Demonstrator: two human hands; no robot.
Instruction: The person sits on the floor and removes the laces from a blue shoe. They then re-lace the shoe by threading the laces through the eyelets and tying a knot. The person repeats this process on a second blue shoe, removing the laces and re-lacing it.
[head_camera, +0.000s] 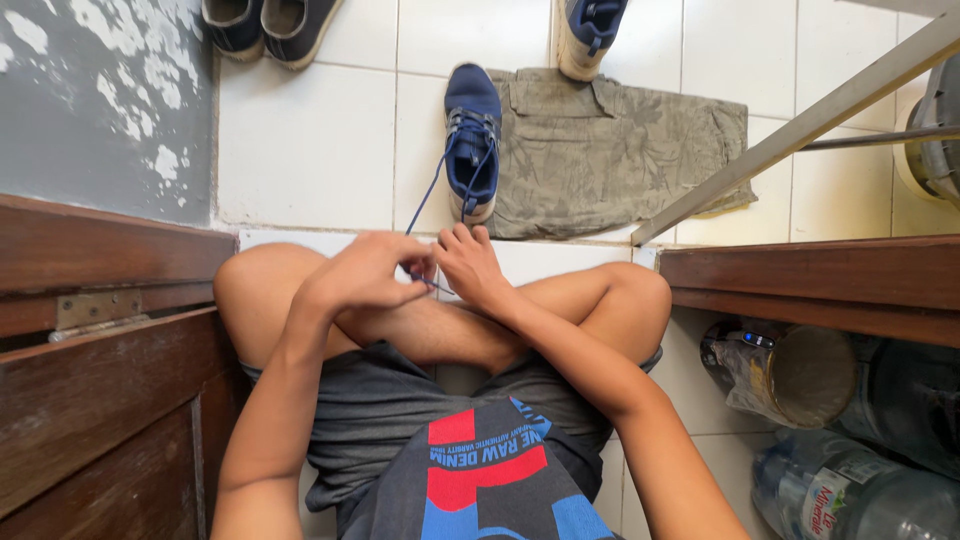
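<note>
Both hands meet over the crossed legs: left hand (365, 272) pinches the blue lace (428, 195) taut, right hand (468, 265) grips its end beside it. Lace runs up to the blue shoe (472, 140) on the tiles, toe against khaki shorts (615, 155).

both hands (420, 270) pinching blue lace (425, 205), navy sneaker (472, 140)

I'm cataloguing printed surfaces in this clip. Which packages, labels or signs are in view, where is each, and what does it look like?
Bottle label: on a large clear plastic bottle lying at lower right; white band with red and green.
Wrapped round container: right side, below the wooden ledge; clear crinkled plastic over a brown cylinder.
Shirt print: on the person's grey shirt, bottom centre; red and blue blocks with white lettering.
No signs or screens.
</note>
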